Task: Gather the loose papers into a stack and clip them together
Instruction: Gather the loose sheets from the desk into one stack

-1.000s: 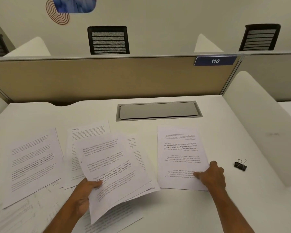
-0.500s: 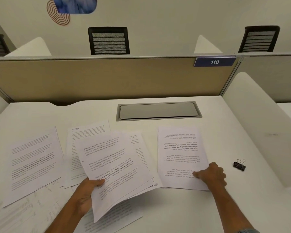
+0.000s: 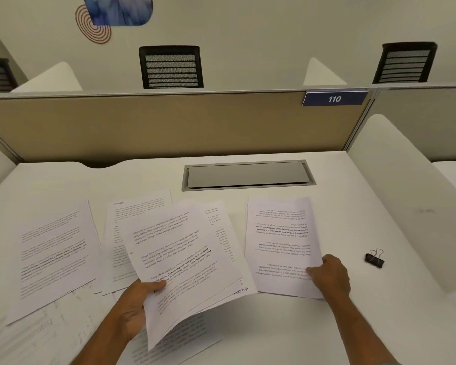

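Observation:
My left hand (image 3: 134, 304) grips a small bundle of printed sheets (image 3: 179, 262) by its left edge, holding it slightly above the white desk. My right hand (image 3: 331, 276) pinches the near right corner of a separate printed sheet (image 3: 281, 241) that lies upside down on the desk. More loose papers lie flat: one at the left (image 3: 53, 254), one behind the bundle (image 3: 140, 209), others partly hidden beneath it near the front edge (image 3: 179, 335). A black binder clip (image 3: 374, 259) rests on the desk to the right of my right hand.
A grey cable hatch (image 3: 248, 175) is set into the desk behind the papers. A beige partition (image 3: 156, 125) with a blue "110" sign (image 3: 334, 98) closes the far side. A white side divider (image 3: 406, 196) rises on the right. Black chairs stand beyond.
The bundle in my left hand has shifted slightly right, toward the single sheet. My right hand keeps its hold on that sheet's corner, almost unmoved.

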A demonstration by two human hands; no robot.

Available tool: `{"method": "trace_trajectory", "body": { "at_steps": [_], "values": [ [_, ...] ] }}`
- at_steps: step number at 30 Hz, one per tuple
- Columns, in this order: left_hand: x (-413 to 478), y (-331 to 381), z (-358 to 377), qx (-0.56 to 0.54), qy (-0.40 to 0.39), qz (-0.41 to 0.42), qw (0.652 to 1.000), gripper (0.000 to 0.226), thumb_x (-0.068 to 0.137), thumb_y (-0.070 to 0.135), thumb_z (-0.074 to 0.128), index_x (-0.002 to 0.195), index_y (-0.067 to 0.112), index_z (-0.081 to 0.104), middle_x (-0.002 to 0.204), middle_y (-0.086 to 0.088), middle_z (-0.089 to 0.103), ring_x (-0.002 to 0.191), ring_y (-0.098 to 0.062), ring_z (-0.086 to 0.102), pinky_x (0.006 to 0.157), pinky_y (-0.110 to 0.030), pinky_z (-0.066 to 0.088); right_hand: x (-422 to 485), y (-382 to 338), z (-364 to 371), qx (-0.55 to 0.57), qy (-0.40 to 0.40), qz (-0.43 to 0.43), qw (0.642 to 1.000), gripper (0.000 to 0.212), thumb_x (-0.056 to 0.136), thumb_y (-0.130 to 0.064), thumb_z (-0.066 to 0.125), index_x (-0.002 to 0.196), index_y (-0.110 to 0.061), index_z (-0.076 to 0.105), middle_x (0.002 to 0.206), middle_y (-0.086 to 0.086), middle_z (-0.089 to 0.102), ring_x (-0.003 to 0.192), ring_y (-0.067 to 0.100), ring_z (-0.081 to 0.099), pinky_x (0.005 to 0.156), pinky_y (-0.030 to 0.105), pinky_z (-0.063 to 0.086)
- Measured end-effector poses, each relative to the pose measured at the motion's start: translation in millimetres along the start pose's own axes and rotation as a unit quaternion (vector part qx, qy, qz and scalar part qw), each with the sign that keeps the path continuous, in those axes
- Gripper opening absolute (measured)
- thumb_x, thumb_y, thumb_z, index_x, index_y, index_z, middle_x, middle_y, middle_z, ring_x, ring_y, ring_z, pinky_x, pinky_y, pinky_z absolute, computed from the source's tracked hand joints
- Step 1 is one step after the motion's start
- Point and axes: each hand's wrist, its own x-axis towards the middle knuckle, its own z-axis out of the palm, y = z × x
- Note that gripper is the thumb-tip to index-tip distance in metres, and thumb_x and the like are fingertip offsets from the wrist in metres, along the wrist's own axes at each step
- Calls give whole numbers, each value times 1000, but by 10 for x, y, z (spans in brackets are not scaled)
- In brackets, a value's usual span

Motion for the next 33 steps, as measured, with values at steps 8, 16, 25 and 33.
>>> {"method": "trace_trajectory", "body": {
  "at_steps": [8,16,25,33],
  "values": [
    [-62,39,25,-27,-35,-8,999,32,94,-13,52,114,6,68,94,-11,81,89,-33,74,61,-34,65,-161,184,-72,296,-27,-51,953,15,95,-2,62,106,-10,68,108,16,74,92,34,70,89,47,58],
    [-143,88,119,-12,-55,-12,998,34,90,-13,56,114,7,69,101,-15,80,86,-34,77,64,-41,65,-548,52,-91,412,-134,-51,900,21,94,-6,68,113,-13,70,103,7,77,86,29,73,71,33,57],
    [-258,183,-52,22,-14,10,1000,42,83,-8,68,122,7,68,120,-18,75,111,-43,69,89,-50,59,-1020,-215,203,389,-233,-82,888,24,94,-11,70,117,-13,71,104,9,81,93,37,76,84,48,62],
    [-495,220,-351,36,-7,37,999,55,72,1,80,125,10,68,119,-13,76,105,-36,74,88,-46,60,-1576,-550,467,357,-296,-119,878,7,90,-21,75,97,-23,76,82,-8,81,63,8,75,53,20,57]
  ]
}}
